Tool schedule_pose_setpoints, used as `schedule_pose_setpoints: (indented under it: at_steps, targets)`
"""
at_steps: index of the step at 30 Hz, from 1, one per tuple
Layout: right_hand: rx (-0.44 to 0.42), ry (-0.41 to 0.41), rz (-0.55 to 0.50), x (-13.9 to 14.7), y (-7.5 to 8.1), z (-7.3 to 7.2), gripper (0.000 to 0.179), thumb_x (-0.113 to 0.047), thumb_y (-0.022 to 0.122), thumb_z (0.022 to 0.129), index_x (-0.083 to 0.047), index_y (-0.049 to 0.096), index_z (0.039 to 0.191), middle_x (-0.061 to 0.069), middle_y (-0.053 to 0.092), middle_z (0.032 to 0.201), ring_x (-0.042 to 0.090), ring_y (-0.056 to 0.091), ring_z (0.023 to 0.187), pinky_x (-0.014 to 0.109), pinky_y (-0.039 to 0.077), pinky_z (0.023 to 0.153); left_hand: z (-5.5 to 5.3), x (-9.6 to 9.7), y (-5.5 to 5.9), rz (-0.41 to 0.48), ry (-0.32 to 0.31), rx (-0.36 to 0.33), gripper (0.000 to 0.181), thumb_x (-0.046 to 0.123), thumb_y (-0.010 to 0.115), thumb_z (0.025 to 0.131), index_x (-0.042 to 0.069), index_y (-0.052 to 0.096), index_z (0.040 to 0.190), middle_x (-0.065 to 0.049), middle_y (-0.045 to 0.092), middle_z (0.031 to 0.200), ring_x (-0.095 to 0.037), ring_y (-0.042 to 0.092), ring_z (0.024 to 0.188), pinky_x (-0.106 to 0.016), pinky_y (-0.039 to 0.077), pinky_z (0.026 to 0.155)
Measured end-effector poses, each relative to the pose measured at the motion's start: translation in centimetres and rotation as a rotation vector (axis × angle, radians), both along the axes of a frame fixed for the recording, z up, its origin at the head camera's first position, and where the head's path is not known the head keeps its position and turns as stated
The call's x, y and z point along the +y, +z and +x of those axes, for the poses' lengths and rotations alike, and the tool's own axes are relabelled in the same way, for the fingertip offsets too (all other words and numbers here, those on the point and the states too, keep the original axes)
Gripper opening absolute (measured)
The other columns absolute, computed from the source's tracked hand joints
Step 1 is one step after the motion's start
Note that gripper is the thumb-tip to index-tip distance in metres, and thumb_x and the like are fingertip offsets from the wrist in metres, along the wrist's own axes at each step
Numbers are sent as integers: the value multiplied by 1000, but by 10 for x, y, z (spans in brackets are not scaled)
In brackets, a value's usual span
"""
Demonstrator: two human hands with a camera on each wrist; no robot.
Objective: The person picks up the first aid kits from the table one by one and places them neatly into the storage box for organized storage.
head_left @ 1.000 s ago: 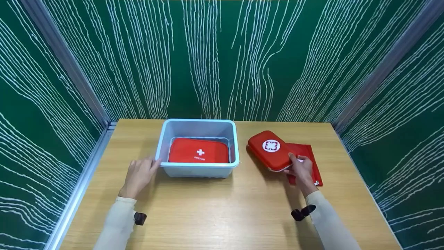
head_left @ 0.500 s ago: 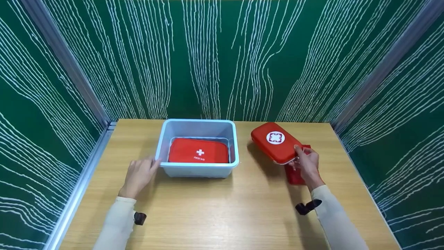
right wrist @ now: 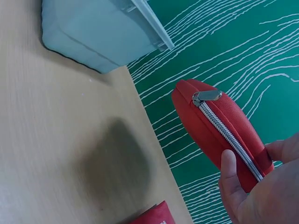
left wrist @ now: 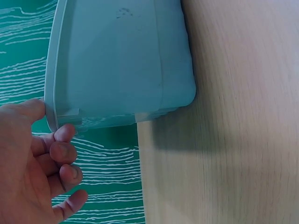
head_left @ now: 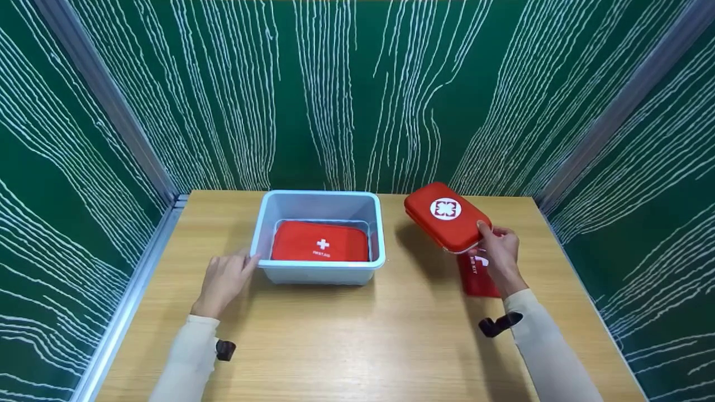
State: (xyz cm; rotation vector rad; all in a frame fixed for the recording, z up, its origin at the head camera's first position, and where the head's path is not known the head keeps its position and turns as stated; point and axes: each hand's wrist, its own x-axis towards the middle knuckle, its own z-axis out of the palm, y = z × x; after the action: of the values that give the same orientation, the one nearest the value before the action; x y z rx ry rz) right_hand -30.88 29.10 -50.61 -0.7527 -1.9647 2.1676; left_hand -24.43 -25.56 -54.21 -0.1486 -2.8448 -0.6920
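Observation:
A red zippered first aid case (head_left: 447, 215) with a white round emblem is held tilted above the table. My right hand (head_left: 500, 254) grips its near right corner, thumb on top. In the right wrist view the case's silver zipper (right wrist: 229, 137) faces the camera. My left hand (head_left: 223, 282) pinches the rim of a light blue-grey plastic bin (head_left: 318, 273) at its near left corner. The left wrist view shows thumb and index finger on that rim (left wrist: 50, 84), other fingers loosely bent. Inside the bin lies a red first aid pouch (head_left: 301, 240) with a white cross.
A flat red first aid kit pouch (head_left: 479, 279) lies on the wooden table (head_left: 357, 340) at the right, partly hidden by the right hand and the case. Green panels (head_left: 357, 100) with white wavy lines enclose the table at the back and sides.
My right hand has raised the red first aid case and moved it away toward the back and slightly right, above the flat pouch. My left hand stays on the bin's rim.

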Motion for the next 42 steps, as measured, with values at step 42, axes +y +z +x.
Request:
schedule_pose_setpoints:
  at_steps: [42]
  targets:
    - [81,188,52,-56,49,-18,50,-32,71,89,-5,45,122,2,64,82,12,62,57,25,55,56,2,0,2,-7,10,-37,35,37,52,101,11,55,77,-1,47,63,-22,45,64,-43,35,78]
